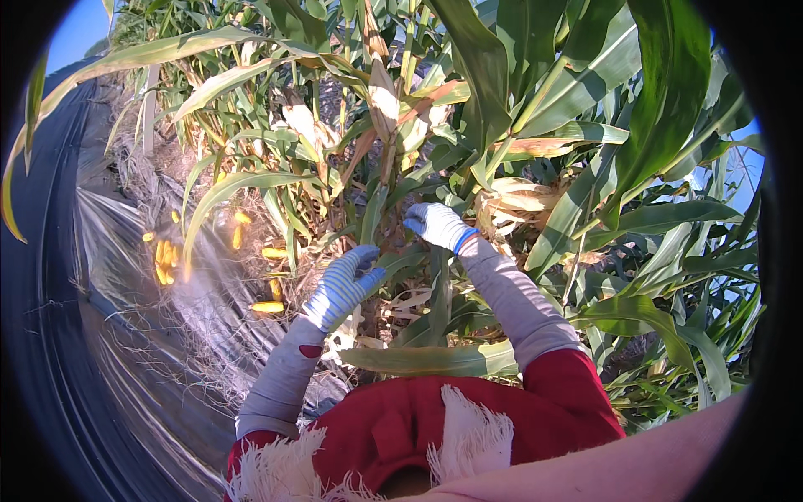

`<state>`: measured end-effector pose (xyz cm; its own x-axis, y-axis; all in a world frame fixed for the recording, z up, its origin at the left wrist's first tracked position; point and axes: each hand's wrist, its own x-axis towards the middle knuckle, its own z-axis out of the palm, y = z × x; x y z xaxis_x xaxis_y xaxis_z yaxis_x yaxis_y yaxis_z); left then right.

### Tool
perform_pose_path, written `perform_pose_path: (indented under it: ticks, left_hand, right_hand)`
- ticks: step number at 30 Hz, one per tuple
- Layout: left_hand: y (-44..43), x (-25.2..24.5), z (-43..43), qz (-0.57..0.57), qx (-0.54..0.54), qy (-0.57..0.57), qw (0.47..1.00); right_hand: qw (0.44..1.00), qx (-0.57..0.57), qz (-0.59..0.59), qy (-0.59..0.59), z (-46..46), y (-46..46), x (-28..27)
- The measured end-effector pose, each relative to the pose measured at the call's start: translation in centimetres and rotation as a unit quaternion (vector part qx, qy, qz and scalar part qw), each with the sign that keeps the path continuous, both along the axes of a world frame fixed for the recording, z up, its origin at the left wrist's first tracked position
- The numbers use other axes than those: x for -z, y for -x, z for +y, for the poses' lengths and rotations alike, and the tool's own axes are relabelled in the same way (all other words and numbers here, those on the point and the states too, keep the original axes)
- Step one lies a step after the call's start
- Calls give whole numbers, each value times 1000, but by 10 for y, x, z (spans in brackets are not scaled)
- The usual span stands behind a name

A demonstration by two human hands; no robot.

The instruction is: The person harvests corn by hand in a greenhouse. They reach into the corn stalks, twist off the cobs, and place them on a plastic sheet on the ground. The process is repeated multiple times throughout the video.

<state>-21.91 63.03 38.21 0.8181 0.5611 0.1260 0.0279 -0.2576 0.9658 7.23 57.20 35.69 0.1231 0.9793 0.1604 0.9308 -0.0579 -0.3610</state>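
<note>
My left hand [344, 282], in a white and blue striped glove, is among the lower corn leaves with its fingers apart and nothing visible in them. Up and to the right, my right hand [436, 226], in a similar glove with a blue cuff, reaches beside the corn stalks; its fingers are bent, and leaves and shade make its grasp unclear. Dry opened corn husks [511, 204] hang just right of it. A dry corn ear in its husk [382, 94] stands above both hands. Husked yellow corn cobs [267, 307] lie on the ground left of my left hand.
A pile of yellow cobs [164, 260] lies farther left on plastic sheeting [207, 301] strewn with dry roots. Dark plastic sheeting [56, 282] runs along the left edge. Dense green corn leaves [659, 113] fill the right side, and a long leaf [433, 360] crosses before my body.
</note>
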Motion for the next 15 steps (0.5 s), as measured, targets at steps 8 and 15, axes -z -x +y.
perform_pose_path:
  ticks: [8, 15]
  left_hand:
    - [41, 71, 32, -4, -174, 36, 984]
    - [137, 105, 29, 6, -266, 102, 958]
  right_hand:
    - [796, 205, -545, 167, -42, -78, -86]
    - [800, 299, -459, 245, -74, -110, -43]
